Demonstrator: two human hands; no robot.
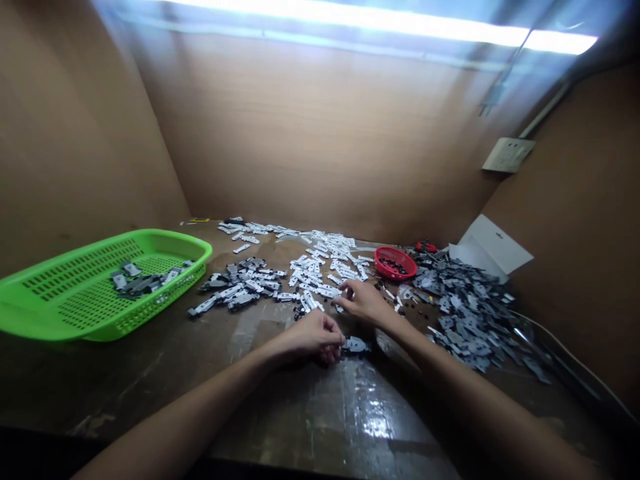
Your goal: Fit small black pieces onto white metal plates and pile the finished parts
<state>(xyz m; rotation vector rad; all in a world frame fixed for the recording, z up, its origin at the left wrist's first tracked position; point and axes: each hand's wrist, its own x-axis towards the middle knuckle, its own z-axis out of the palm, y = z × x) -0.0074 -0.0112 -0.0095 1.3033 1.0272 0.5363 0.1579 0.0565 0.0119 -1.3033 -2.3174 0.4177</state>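
Note:
My left hand [320,335] is closed, its fingertips pinching one end of a grey toy car part [356,345] with dark bits along its edges. The part sits low over the table in front of me. Just beyond it, my right hand [367,301] hovers by the near edge of the loose white car parts [313,273], thumb and forefinger apart. I see nothing between them. Small black pieces [301,310] lie near both hands. Left of the white parts is a pile of grey and white car pieces [243,283] that look joined together.
A green basket [105,327] with some car pieces stands at the left. At the right are a red basket [413,270] of small black pieces, a large heap of grey parts [470,307] and a white card [500,243]. Board walls [325,147] enclose the table.

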